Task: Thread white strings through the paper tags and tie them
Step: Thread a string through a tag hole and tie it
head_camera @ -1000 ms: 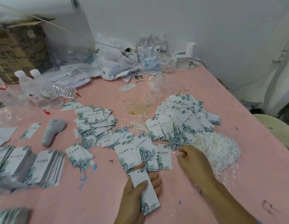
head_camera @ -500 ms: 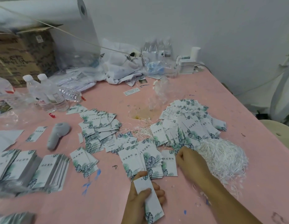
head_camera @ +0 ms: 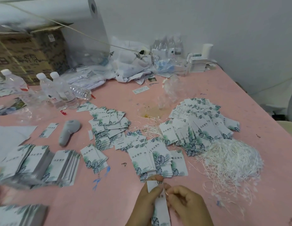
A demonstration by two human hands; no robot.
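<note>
Paper tags lie across the pink desk (head_camera: 240,88). Toward the left edge, neat stacks of tags (head_camera: 44,162) stand in a row, with water bottles (head_camera: 58,92) behind them and a grey handheld device (head_camera: 68,134) just beside. Mid-desk, a loose spread of tags (head_camera: 109,124) sits next to a second overlapping group (head_camera: 151,157). At the near edge, the left hand (head_camera: 145,203) grips one tag (head_camera: 160,204), thumb and fingers (head_camera: 156,178) clamped along its top end. The right hand (head_camera: 187,204) touches the tag's right edge, its fingers curled together as if pinching something thin; whether a string is in them I cannot tell. Toward the right edge lie another heap of tags (head_camera: 202,123) and a tangled pile of white strings (head_camera: 230,162), touching that heap's near side.
</note>
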